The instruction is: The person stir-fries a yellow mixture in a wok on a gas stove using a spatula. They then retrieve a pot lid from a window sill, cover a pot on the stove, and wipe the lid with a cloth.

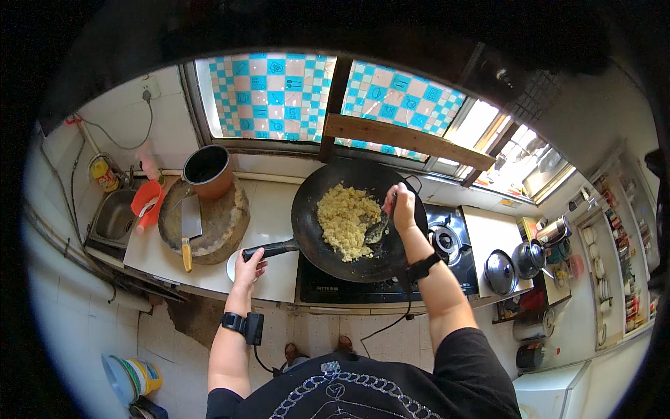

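Observation:
A large black wok (335, 267) rests over the left side of the black gas hob (335, 294). Yellowish, crumbly food that resembles fried rice (345, 214) lies in it. My left hand (249, 266) holds the wok's black handle (275, 249) near its end. At the wok's right side, my right hand (402, 207) grips the handle of a spatula or ladle, whose dark metal head (375, 231) touches the right edge of the food. Part of a white plate (232, 267) shows beneath my left hand.
Left of the wok, a cleaver (191, 220) and a brown pot (209, 170) sit on a round wooden chopping block (222, 246). A red plastic container (147, 199) stands beside the sink (114, 217). At right are an exposed burner (445, 240), a lid (501, 272) and a dark pot (527, 258).

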The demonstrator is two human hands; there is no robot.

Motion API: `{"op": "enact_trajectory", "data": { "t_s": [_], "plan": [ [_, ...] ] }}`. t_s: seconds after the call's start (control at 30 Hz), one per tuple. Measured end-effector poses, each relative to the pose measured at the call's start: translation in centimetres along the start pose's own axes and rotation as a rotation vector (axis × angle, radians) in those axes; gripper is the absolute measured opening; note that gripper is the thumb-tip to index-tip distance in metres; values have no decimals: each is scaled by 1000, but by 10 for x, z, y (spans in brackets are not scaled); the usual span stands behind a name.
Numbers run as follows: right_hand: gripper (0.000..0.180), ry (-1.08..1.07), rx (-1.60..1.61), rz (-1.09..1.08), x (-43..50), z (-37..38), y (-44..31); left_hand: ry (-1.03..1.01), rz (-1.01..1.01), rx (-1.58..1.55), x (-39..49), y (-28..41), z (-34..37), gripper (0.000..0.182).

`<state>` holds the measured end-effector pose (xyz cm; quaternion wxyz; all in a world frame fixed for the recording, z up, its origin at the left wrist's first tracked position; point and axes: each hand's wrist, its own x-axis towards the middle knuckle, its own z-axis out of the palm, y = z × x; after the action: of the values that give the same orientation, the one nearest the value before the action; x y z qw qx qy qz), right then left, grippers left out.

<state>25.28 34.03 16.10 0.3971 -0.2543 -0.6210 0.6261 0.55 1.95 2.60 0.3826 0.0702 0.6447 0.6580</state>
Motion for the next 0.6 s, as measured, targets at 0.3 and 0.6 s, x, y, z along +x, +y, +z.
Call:
{"op": "enact_trajectory", "data": {
  "t_s": [0.3,0.6],
  "plan": [
    [48,108,-2,-31,11,7,2,-5,17,-21,5,-2,0,32],
    [48,134,82,-57,1,5,27,12,-14,-7,0,-1,1,30]
  ]
}}
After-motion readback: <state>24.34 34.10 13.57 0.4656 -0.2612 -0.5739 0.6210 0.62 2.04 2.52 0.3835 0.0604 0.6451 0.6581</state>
